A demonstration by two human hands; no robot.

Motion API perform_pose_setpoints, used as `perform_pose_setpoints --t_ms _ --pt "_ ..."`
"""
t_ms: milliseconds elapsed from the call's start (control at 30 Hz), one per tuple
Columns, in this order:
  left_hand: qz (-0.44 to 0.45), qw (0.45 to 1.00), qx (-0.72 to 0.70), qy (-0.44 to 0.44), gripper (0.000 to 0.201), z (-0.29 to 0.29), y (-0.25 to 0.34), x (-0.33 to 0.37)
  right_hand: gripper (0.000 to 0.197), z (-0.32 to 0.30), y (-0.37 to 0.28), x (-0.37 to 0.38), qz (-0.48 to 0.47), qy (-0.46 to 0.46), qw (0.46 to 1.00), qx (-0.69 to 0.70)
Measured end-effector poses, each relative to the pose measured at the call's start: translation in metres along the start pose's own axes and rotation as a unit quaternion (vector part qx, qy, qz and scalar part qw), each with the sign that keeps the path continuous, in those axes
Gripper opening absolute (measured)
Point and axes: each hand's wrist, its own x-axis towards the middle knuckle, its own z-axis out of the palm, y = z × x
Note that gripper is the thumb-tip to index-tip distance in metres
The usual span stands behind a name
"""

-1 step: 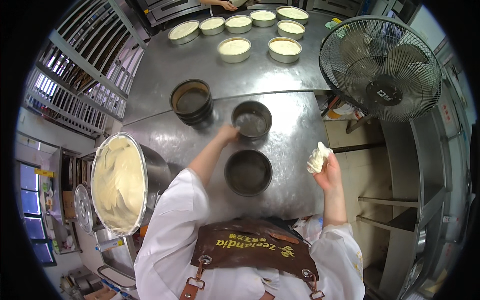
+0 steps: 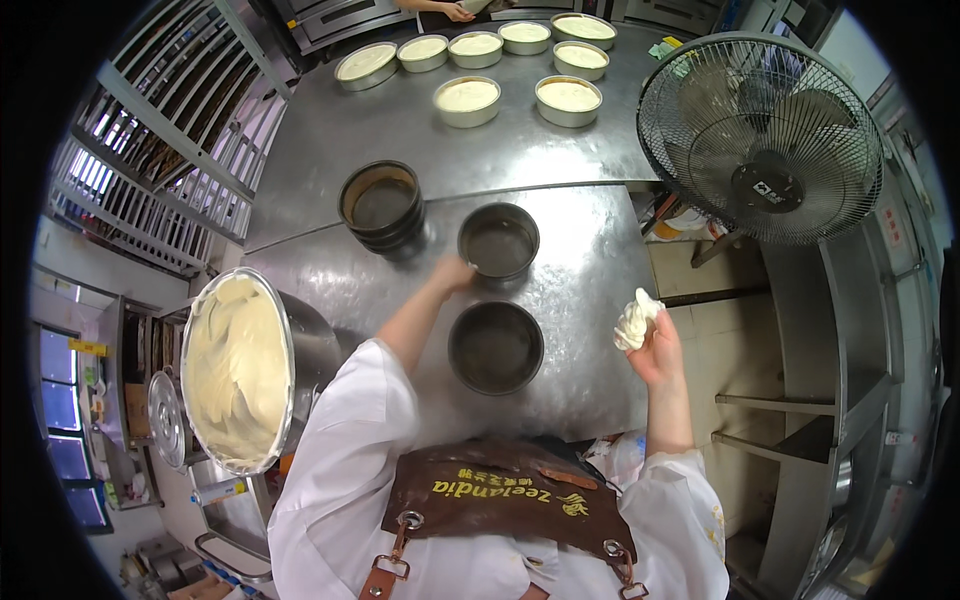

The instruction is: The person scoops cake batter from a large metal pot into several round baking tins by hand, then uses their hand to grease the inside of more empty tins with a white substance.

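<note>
My left hand (image 2: 454,274) is at the near left side of a dark round cake pan (image 2: 503,250), its fingers closed on the pan's edge and partly blurred. Closer to me on the steel table stands another round cake pan (image 2: 496,348) with nothing in it. Out past the table's right edge, my right hand (image 2: 658,350) grips a crumpled white cloth (image 2: 636,320), held up in the air. Beyond my left hand is a stack of dark round pans (image 2: 383,208), the top one brownish inside.
A large metal bowl (image 2: 315,350) of pale batter stands at my left. Several filled cake pans (image 2: 468,97) sit on the far steel table (image 2: 340,120). A big fan (image 2: 765,140) is at the right, a slatted rack (image 2: 170,110) at the left. Another person's hand (image 2: 460,12) shows at the back.
The pan at my left hand has shifted slightly to the left along with the hand. My right hand and the cloth stay nearly where they were.
</note>
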Motion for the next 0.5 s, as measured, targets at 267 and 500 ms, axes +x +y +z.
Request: perform_pose_setpoints --t_ms 267,500 --pt "0.214 0.951 0.219 0.044 0.017 0.004 0.006 -0.111 0.025 -0.020 0.018 0.015 0.005 0.070 0.997 0.017" --pt "0.227 0.964 0.136 -0.005 0.023 0.011 0.010 -0.122 0.027 0.019 0.027 0.027 0.027 0.049 0.998 -0.020"
